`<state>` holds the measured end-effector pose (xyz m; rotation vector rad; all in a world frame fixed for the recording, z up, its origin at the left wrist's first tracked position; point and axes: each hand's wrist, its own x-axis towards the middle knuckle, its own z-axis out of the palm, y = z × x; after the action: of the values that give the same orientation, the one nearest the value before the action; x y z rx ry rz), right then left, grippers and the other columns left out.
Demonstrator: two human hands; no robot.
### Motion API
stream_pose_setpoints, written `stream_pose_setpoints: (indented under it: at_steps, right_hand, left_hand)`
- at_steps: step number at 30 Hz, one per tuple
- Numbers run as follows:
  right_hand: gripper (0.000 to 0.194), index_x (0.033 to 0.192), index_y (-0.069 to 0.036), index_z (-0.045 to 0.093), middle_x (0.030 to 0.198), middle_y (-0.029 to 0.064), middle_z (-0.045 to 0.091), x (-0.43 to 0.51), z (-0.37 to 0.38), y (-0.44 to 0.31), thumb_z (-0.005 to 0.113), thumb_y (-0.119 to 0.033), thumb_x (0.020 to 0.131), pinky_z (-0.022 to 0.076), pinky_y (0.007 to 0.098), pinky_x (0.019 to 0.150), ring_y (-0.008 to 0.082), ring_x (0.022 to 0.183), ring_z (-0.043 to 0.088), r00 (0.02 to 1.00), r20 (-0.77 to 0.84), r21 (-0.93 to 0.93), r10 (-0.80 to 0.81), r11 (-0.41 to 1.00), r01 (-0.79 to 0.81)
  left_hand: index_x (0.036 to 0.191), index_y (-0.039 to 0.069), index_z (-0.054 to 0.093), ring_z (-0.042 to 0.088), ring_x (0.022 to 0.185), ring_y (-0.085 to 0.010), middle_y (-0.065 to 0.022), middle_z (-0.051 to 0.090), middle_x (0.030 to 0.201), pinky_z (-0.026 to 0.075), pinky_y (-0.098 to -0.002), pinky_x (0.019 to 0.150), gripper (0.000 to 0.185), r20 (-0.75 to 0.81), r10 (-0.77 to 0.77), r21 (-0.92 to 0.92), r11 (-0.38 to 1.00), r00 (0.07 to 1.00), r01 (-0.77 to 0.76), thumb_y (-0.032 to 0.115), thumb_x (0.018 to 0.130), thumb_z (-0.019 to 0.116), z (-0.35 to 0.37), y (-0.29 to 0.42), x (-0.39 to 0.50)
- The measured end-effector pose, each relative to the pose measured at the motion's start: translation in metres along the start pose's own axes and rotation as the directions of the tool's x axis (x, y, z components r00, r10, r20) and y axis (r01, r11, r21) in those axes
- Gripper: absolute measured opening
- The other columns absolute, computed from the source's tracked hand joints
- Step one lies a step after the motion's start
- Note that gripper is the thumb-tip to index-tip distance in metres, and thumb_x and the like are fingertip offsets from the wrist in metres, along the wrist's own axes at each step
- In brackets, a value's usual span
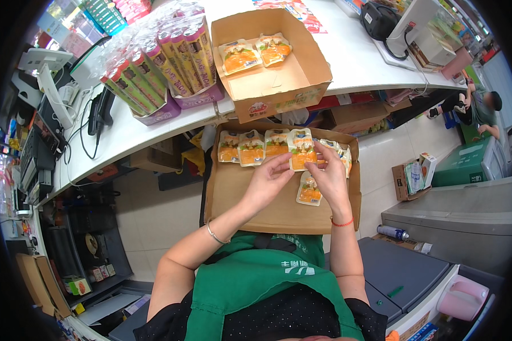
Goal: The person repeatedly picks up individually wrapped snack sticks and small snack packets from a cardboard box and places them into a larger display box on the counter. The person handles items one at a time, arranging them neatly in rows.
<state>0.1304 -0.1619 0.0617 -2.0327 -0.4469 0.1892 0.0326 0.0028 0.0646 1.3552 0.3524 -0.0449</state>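
Observation:
Between my hands an orange-and-cream snack pouch stands up, its printed front facing me. My left hand pinches its left edge, while my right hand grips the right side with thumb and fingers. Below them lies a shallow cardboard tray. Along its far side several like pouches rest in a row. More pouches at the right are partly hidden by my right hand. One loose pouch lies flat beneath my right hand. An open cardboard box on the counter beyond holds two pouches.
Bagged tube-shaped packs in purple display cartons stand left of the box on the white counter. A handheld scanner with a cable lies further left. At the right are a green bin and a person.

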Motion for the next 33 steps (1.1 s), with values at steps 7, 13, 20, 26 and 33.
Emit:
stream_pose_setpoints:
  at_steps: [7,13,20,26,33]
  right_hand:
    - [0.056,0.139,0.002,0.062,0.125,0.0111,0.061,-0.006,-0.008,-0.012,0.077,0.002,0.085,0.0585,0.0251,0.081,0.0132,0.103,0.063,0.996,0.047,0.243,0.078,0.966,-0.087]
    - [0.055,0.142,0.006,0.056,0.128,0.0104,0.063,-0.014,-0.019,-0.023,0.072,0.007,0.09,0.0584,0.0268,0.089,0.0132,0.106,0.064,0.991,0.088,0.46,0.104,0.878,-0.133]
    - [0.058,0.145,0.007,0.052,0.128,0.0139,0.064,-0.024,-0.032,-0.049,0.073,0.006,0.091,0.0591,0.0264,0.087,0.013,0.102,0.067,0.987,0.108,0.563,0.122,0.811,-0.161]
    - [0.056,0.144,0.007,0.052,0.129,0.016,0.064,-0.032,-0.045,-0.072,0.071,0.006,0.092,0.0592,0.0269,0.088,0.0151,0.105,0.068,0.996,0.071,0.525,0.049,0.847,-0.08]
    - [0.054,0.146,0.005,0.05,0.134,0.0154,0.061,-0.037,-0.058,-0.1,0.067,0.007,0.094,0.0573,0.028,0.093,0.0158,0.11,0.066,0.999,0.023,0.559,-0.031,0.829,0.013]
  left_hand:
    - [0.144,0.002,0.057,0.06,0.125,-0.0205,-0.0114,0.051,0.143,0.054,-0.0313,0.102,0.047,-0.03,0.153,-0.012,0.988,0.988,-0.153,0.002,0.098,0.066,0.002,0.002,-0.01]
    - [0.147,0.003,0.055,0.055,0.129,-0.0192,-0.0103,0.046,0.149,0.052,-0.0326,0.106,0.049,0.038,0.233,0.092,0.967,0.972,-0.236,0.0,0.099,0.064,0.004,0.016,-0.024]
    - [0.146,0.006,0.058,0.055,0.13,-0.0183,-0.01,0.047,0.151,0.05,-0.0327,0.106,0.049,0.055,0.353,0.194,0.914,0.934,-0.357,-0.002,0.098,0.063,0.008,0.028,-0.039]
    - [0.145,0.007,0.06,0.055,0.131,-0.018,-0.0087,0.049,0.151,0.049,-0.0327,0.106,0.05,0.062,0.41,0.244,0.878,0.91,-0.412,-0.004,0.096,0.064,0.012,0.051,-0.053]
    - [0.141,0.008,0.064,0.057,0.13,-0.0245,-0.0114,0.055,0.145,0.051,-0.0361,0.104,0.051,0.081,0.55,0.333,0.771,0.831,-0.543,-0.003,0.092,0.068,0.015,0.075,-0.063]
